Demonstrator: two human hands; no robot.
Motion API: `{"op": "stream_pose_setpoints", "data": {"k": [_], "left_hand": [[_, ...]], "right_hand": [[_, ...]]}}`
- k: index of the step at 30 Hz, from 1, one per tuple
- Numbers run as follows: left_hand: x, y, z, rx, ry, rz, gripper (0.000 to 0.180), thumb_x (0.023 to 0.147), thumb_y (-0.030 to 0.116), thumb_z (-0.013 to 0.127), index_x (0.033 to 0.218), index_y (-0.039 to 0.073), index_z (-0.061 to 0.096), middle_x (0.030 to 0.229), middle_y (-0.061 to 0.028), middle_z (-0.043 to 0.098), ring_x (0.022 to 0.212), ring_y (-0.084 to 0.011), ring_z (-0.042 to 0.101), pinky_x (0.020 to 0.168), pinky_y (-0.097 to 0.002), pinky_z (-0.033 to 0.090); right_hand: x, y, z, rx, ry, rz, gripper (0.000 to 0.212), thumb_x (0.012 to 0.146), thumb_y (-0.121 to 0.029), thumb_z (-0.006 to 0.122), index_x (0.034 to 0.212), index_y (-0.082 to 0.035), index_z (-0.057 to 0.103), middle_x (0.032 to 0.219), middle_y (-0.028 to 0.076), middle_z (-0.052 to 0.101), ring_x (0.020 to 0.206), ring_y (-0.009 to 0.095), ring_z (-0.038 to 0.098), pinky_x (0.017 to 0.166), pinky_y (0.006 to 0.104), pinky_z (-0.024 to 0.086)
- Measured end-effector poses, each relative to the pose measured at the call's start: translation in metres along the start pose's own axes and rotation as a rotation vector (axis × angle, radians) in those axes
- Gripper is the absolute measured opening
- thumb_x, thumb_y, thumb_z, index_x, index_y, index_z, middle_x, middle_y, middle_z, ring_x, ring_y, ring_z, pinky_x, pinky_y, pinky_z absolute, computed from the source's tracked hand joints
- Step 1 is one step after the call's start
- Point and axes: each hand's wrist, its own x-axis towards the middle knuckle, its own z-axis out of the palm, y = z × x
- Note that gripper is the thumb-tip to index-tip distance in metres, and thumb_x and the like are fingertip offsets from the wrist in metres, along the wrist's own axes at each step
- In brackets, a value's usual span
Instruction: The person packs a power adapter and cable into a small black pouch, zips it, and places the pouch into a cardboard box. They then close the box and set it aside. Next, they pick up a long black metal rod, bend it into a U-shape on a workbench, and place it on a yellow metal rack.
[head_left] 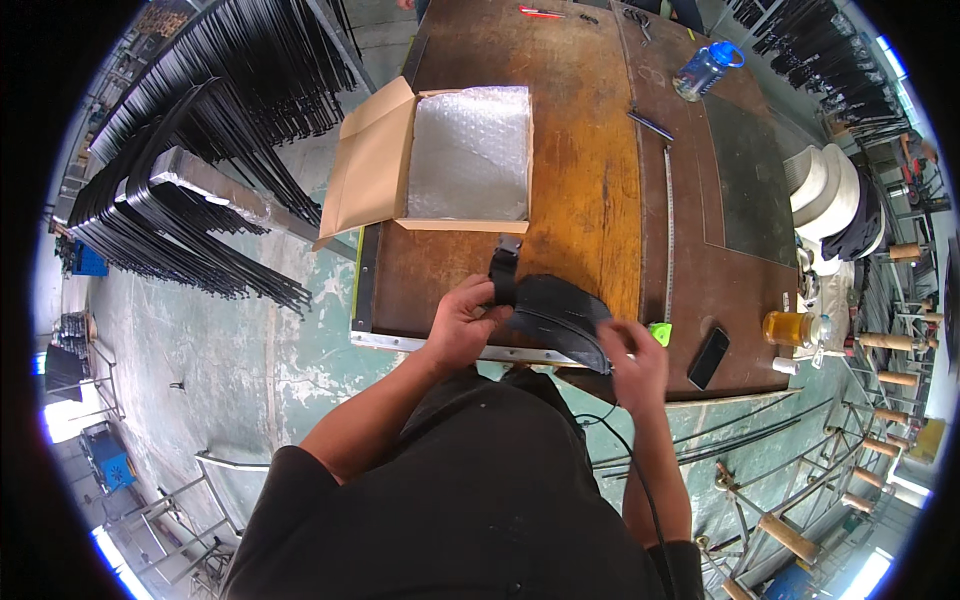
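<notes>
A black, curved, padded fabric piece [560, 312] lies at the near edge of the worktable in front of me. A black strap with a plastic buckle [508, 248] extends from its left end. My left hand [467, 318] is closed, pinching this strap between thumb and fingers below the buckle. At the right end of the padded piece is my right hand [637, 362], its fingers bent and smeared by motion. Whether those fingers grip the fabric cannot be made out. Part of the piece's near edge hangs over the metal table rim.
An opened cardboard box [375, 165] lined with bubble wrap [470, 150] stands beyond my hands. To the right are a phone [708, 358], a jar of amber liquid [790, 328], a ruler strip [670, 230] and a blue-capped bottle [703, 72]. Black rods [200, 210] hang at left.
</notes>
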Motion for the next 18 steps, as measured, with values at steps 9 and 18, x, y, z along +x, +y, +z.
{"op": "stream_pose_setpoints", "data": {"k": [9, 18], "left_hand": [[0.021, 0.054, 0.034, 0.237, 0.005, 0.082, 0.020, 0.095, 0.000, 0.081, 0.113, 0.001, 0.074, 0.112, -0.0177, 0.075, 0.105, -0.0393, 0.074, 0.092, -0.0446, 0.060], [-0.037, -0.086, -0.002, 0.093, 0.378, -0.653, 0.027, 0.094, 0.007, 0.081, 0.119, -0.001, 0.076, 0.105, -0.0127, 0.081, 0.099, -0.0249, 0.078, 0.090, -0.0410, 0.062]], "right_hand": [[0.116, -0.060, 0.079, 0.599, -0.346, 0.127, 0.020, 0.113, -0.024, 0.079, 0.116, -0.005, 0.074, 0.107, 0.002, 0.076, 0.099, 0.014, 0.073, 0.091, 0.0336, 0.060], [0.161, -0.042, 0.070, 0.441, -0.184, 0.024, 0.028, 0.112, -0.027, 0.081, 0.125, -0.009, 0.063, 0.104, 0.004, 0.072, 0.089, 0.020, 0.080, 0.076, 0.0347, 0.063]]}}
